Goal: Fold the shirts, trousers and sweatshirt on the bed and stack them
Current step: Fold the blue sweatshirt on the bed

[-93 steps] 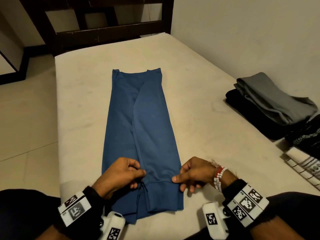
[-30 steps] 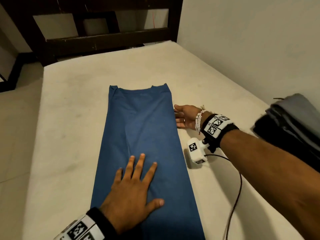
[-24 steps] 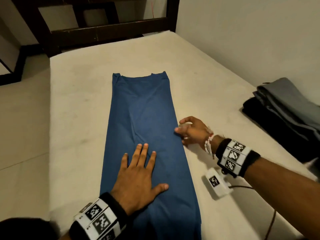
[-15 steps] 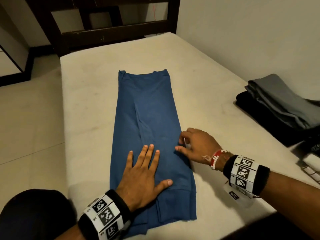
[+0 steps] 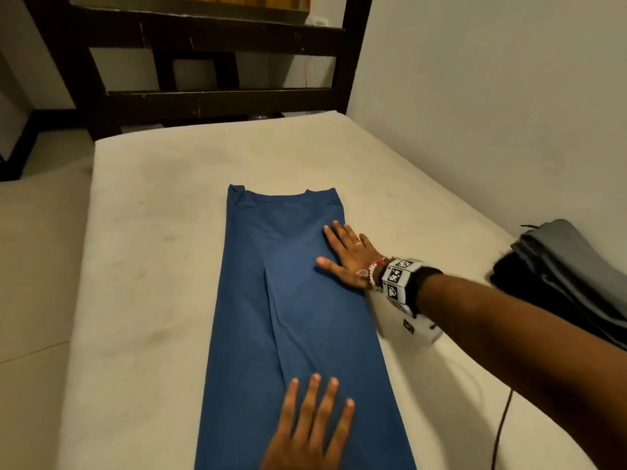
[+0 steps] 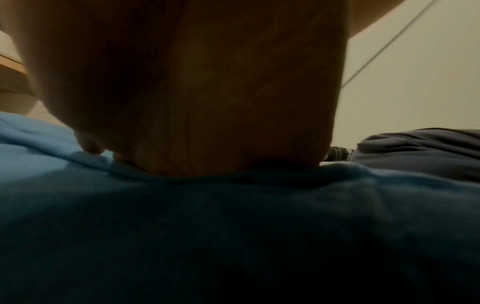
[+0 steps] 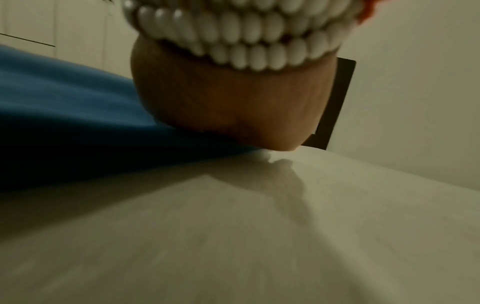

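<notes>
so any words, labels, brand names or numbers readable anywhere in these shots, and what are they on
No readable text in any view.
Right wristband: black-and-white square marker patterns, not letters or numbers.
White camera unit under that wrist: one small black marker, not readable as text.
Blue garment: no label or print showing.
Folded grey and black clothes: no tag or logo visible.

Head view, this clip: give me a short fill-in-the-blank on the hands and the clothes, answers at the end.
1. Both hands lie flat on the ____ garment.
2. The right hand rests near the garment's ____ edge.
3. The left hand has its fingers ____.
4. The grey folded garment lies on top of a ____ one.

Answers: blue; right; spread; black
</notes>
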